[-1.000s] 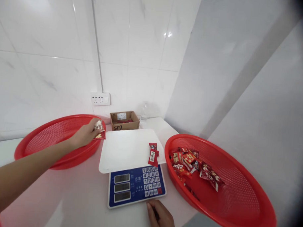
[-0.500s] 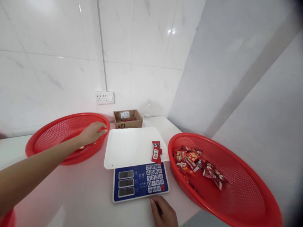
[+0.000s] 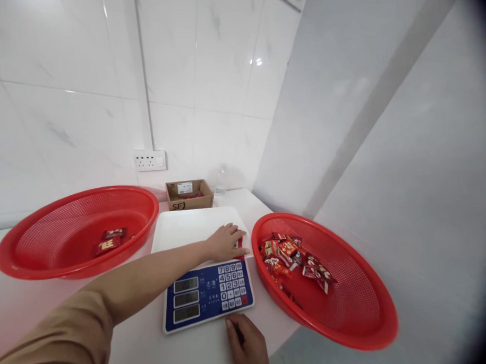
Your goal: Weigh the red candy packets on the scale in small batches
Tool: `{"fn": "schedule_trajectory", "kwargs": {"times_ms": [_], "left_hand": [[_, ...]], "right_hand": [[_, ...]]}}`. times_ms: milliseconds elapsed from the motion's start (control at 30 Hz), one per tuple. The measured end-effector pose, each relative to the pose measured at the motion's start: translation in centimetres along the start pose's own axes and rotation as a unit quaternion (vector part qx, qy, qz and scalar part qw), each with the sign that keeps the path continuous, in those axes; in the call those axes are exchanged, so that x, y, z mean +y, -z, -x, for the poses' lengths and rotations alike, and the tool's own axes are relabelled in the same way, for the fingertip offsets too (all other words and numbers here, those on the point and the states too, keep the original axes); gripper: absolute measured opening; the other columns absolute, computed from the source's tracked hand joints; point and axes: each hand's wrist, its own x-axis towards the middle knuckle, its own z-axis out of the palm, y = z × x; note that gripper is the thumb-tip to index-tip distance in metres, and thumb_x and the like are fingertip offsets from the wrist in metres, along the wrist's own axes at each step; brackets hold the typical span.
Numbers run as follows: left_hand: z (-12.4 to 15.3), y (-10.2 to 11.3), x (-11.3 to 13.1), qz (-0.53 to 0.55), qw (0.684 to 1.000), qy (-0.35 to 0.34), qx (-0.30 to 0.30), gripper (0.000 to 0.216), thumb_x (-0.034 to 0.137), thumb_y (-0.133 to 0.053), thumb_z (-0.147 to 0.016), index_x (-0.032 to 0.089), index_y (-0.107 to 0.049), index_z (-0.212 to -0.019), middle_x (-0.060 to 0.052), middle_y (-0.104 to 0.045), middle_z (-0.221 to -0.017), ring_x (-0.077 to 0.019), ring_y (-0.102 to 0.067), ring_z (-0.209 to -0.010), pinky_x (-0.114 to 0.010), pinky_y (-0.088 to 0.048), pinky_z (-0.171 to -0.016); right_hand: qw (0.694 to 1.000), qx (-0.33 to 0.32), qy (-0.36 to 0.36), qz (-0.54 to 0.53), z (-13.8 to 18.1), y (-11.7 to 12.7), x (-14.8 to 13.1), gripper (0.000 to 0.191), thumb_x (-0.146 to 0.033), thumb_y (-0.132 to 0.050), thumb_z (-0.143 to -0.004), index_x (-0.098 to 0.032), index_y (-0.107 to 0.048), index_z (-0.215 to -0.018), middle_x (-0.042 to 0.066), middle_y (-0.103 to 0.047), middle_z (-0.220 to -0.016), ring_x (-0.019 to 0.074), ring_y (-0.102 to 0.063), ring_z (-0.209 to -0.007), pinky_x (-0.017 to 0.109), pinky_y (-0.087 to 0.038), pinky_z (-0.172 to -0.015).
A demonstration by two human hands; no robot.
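Observation:
My left hand [image 3: 226, 243] reaches across the white pan of the digital scale [image 3: 201, 225], its fingers spread over small red snack packets [image 3: 241, 252]. The hand covers most of these packets, and only red edges show beside its fingers. My right hand [image 3: 248, 344] rests on the table just below the scale's blue keypad panel [image 3: 209, 295]. Its fingers are curled in with the thumb against them, and nothing shows inside.
A red plastic basket [image 3: 37, 249] on the left holds a few packets [image 3: 108, 245]. Another red basket [image 3: 365, 329] on the right, tilted, holds several packets [image 3: 288, 252]. Behind the scale stand a cardboard box [image 3: 192, 203] and a clear bottle [image 3: 222, 178]; a socket [image 3: 150, 160] is on the wall.
My left hand has moved right, from the left basket's rim to the packets on the scale pan. My right hand stays beside the scale. The view has shifted slightly to the right.

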Motion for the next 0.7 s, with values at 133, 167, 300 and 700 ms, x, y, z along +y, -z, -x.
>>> {"fn": "schedule_trajectory", "kwargs": {"times_ms": [133,167,300,700], "left_hand": [[-0.6,0.1,-0.2,-0.021,0.999,0.029,0.01,0.04,0.044,-0.053,-0.085,0.017,-0.054,-0.114,-0.01,-0.055,-0.118,-0.0239,-0.053,-0.107,-0.046,-0.043,-0.09],[-0.6,0.2,-0.3,-0.025,0.999,0.038,0.014,0.037,0.041,-0.054,-0.085,0.017,-0.054,-0.113,-0.009,-0.055,-0.117,-0.0225,-0.055,-0.103,-0.045,-0.045,-0.087],[0.4,1.2,-0.8,-0.021,0.998,0.061,0.026,0.03,0.032,-0.054,-0.087,0.017,-0.053,-0.112,-0.008,-0.057,-0.111,-0.0186,-0.058,-0.091,-0.039,-0.05,-0.078],[11.3,12.6,-6.7,-0.021,0.974,0.194,0.119,0.028,0.019,-0.05,-0.08,0.019,-0.053,-0.109,-0.004,-0.057,-0.099,-0.019,-0.055,-0.089,-0.032,-0.045,-0.079]], "right_hand": [[1.0,0.023,0.001,-0.011,0.0,-0.4,0.2,0.037,-0.043,-0.041,-0.09,-0.02,-0.064,-0.074,0.003,-0.066,-0.067,0.0153,-0.062,-0.061,0.021,-0.047,-0.058],[1.0,0.026,0.001,-0.014,0.0,-0.5,0.2,0.038,-0.045,-0.04,-0.09,-0.02,-0.064,-0.073,0.003,-0.066,-0.066,0.0154,-0.062,-0.06,0.021,-0.046,-0.057],[0.999,0.035,-0.001,-0.024,0.0,-0.7,0.3,0.041,-0.048,-0.039,-0.09,-0.021,-0.065,-0.073,0.004,-0.066,-0.066,0.016,-0.062,-0.061,0.022,-0.047,-0.056],[0.999,0.024,0.013,-0.035,0.2,-0.5,0.7,0.033,-0.043,-0.043,-0.089,-0.022,-0.065,-0.077,0.002,-0.066,-0.068,0.0151,-0.062,-0.063,0.021,-0.047,-0.059]]}}
